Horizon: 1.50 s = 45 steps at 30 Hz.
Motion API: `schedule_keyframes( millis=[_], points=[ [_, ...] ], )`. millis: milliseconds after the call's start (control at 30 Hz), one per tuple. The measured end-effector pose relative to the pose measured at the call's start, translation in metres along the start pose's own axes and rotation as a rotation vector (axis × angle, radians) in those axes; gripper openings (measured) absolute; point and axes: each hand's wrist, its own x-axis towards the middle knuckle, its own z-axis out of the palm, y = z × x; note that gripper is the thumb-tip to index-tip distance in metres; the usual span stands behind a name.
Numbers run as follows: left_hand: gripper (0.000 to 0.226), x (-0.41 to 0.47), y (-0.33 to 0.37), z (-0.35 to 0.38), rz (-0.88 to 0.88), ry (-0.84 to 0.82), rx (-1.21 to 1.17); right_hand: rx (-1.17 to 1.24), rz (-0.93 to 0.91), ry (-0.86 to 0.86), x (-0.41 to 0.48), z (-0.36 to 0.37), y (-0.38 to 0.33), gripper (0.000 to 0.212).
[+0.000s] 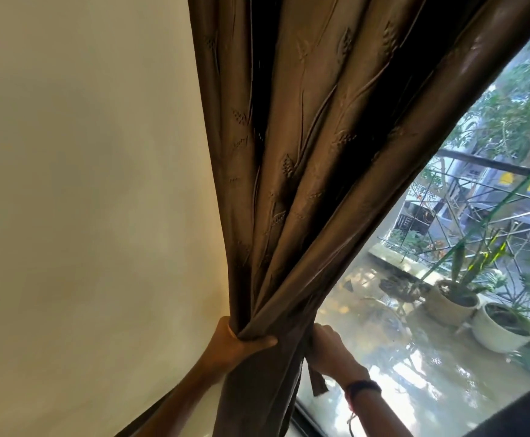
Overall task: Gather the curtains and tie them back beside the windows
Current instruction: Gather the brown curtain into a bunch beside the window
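Note:
A brown curtain (304,159) with an embossed leaf pattern hangs from the top and is bunched into folds low in the view, next to the cream wall. My left hand (235,340) grips the bunched folds from the left, thumb across the front. My right hand (330,348) is at the right side of the bunch and pinches a narrow brown tie-back strap (317,381) whose loose end hangs below the fingers. A dark band is on my right wrist. The window glass (415,367) lies to the right of the curtain.
A plain cream wall (84,200) fills the left. Through the glass there is a wet balcony floor with potted plants (465,298), a metal railing and trees. A dark frame edge runs along the bottom right.

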Motion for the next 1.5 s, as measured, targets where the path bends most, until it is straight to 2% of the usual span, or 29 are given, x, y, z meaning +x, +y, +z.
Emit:
schedule_keyframes(
  millis=[133,233,400,500,567,633,733,800,867,933,1000,1100,1200,1267,1367,1433,1500],
  points=[
    [0.054,-0.003,-0.012,0.009,0.022,0.102,0.027,0.002,0.093,0.016,-0.004,0.004,0.0,0.02],
    [0.043,-0.001,-0.018,0.021,0.035,0.236,0.053,0.084,0.212,0.017,-0.011,0.004,0.002,0.028],
    [0.045,-0.002,-0.025,0.041,0.081,0.408,0.089,0.247,0.391,-0.041,-0.026,-0.002,0.001,0.032],
    [0.039,-0.007,-0.031,0.047,0.098,0.443,0.041,0.365,0.246,-0.079,-0.03,-0.005,0.001,0.032],
    [0.04,-0.007,-0.038,0.05,0.097,0.445,0.048,0.575,0.13,-0.193,-0.036,-0.009,0.0,0.02],
    [0.04,-0.007,-0.047,0.051,0.063,0.393,0.076,0.697,0.054,-0.268,-0.042,-0.011,-0.002,0.024],
    [0.044,-0.006,-0.059,0.052,-0.051,0.295,0.138,0.538,-0.003,-0.099,-0.037,-0.003,-0.004,0.039],
    [0.039,-0.008,-0.064,0.055,-0.005,0.284,0.148,0.377,0.086,0.097,-0.031,0.003,-0.007,0.047],
    [0.04,-0.013,-0.059,0.06,0.053,0.348,0.174,0.313,0.214,0.226,-0.031,0.009,-0.013,0.047],
    [0.041,-0.015,-0.057,0.063,0.111,0.384,0.172,0.32,0.308,0.275,-0.035,0.014,-0.019,0.044],
    [0.04,-0.015,-0.056,0.066,0.18,0.421,0.195,0.377,0.325,0.309,-0.039,0.02,-0.023,0.036],
    [0.043,-0.015,-0.055,0.07,0.235,0.477,0.221,0.535,0.187,0.297,-0.044,0.02,-0.022,0.024],
    [0.03,-0.016,-0.053,0.077,0.257,0.459,0.216,0.728,-0.001,0.109,-0.054,0.013,-0.023,0.017],
    [0.023,-0.018,-0.052,0.077,0.293,0.352,0.266,0.844,-0.071,-0.021,-0.059,0.007,-0.026,0.018],
    [0.044,-0.024,-0.05,0.076,0.316,0.21,0.391,0.792,-0.133,-0.091,-0.061,0.007,-0.03,0.012],
    [0.068,-0.029,-0.046,0.072,0.184,0.096,0.283,0.729,-0.115,-0.053,-0.059,0.009,-0.033,0.028],
    [0.075,-0.029,-0.046,0.071,0.147,0.052,0.244,0.648,-0.071,0.009,-0.056,0.012,-0.037,0.032]
  ],
)
